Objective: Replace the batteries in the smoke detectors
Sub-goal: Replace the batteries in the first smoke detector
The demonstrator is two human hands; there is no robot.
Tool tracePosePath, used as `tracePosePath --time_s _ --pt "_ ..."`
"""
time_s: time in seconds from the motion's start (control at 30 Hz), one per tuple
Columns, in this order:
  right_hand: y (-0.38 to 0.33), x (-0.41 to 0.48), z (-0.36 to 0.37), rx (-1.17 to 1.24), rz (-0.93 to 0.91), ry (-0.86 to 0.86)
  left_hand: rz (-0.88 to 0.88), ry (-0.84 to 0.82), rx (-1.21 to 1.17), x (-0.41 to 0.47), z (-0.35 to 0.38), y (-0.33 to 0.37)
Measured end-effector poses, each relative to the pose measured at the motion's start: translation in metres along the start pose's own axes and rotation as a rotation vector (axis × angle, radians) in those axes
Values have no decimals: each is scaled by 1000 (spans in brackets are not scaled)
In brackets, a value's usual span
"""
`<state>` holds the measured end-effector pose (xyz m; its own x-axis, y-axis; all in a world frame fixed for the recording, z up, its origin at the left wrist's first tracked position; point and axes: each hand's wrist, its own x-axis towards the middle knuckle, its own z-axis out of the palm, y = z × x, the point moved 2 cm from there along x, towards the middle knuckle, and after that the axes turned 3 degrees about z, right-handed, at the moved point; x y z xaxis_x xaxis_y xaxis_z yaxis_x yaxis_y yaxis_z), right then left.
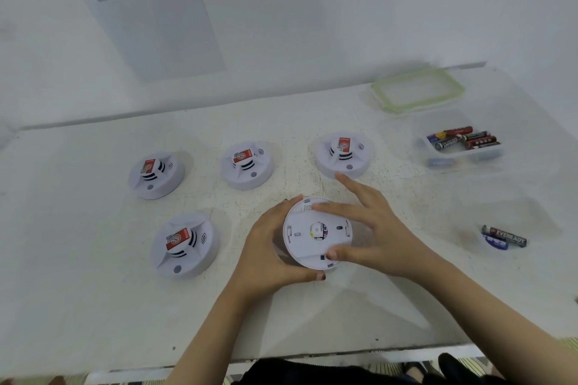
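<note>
A white round plastic smoke detector (308, 244) sits low in the centre of the frame, turned upside down so its flat back plate faces up, with a small opening in the middle showing coloured parts inside. The left hand (275, 247) grasps it from the left, fingers curled over the far rim and thumb hooked round the near rim. The right hand (378, 234) is not clenched: its thumb lies on the near part of the back plate, one straight finger lies across the far part, and another points up the frame. Four more white round smoke detectors stand face up on the worn white table (93, 306), each with a red label on its raised centre: one left of centre (156, 175), one at centre (247, 164), one right of centre (344, 153), just beyond the outstretched fingertip, and one at lower left (184, 245), beside the left hand. At the right, a clear plastic tub (488, 156) holds a heap of red, black and purple batteries (463, 139). Above it lies a clear lid with a green rim (417, 91). Lower right, well apart from the hands, two loose batteries (503, 237), one black and one blue, lie together. A printed paper sheet (140, 9) hangs on the wall at upper left, its text too blurred to read.
</note>
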<state>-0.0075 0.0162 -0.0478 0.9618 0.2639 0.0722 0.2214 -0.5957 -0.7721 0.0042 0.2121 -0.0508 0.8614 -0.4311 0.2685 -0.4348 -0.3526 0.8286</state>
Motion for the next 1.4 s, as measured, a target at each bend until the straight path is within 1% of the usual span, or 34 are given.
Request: tracePosePath --time_s 0.3,0.4,0.63,0.73,0.83,0.93,1.03,1.13,1.4 --pt "0 -1 -1 35 61 -36 -9 -11 -22 1 -1 2" --pt "-3 -3 -1 -14 9 -16 -18 -17 -25 0 -1 3" --pt "-6 3 8 0 -61 83 -32 -24 -27 -1 -2 5" --pt "-7 5 6 -40 -74 81 -36 -27 -27 -1 -1 4" --pt "-10 6 3 -109 -143 79 -44 -23 -39 -1 -1 2" --pt "-13 7 1 -132 -167 88 -43 -18 -45 0 -2 3" --pt "-14 6 5 -207 -198 175 -40 -23 -35 0 -2 3" --pt "-14 3 11 -262 -184 288 -63 -16 -39 -1 -2 2" --pt "-14 0 23 -334 -153 414 -49 37 -8 -1 -1 -2"
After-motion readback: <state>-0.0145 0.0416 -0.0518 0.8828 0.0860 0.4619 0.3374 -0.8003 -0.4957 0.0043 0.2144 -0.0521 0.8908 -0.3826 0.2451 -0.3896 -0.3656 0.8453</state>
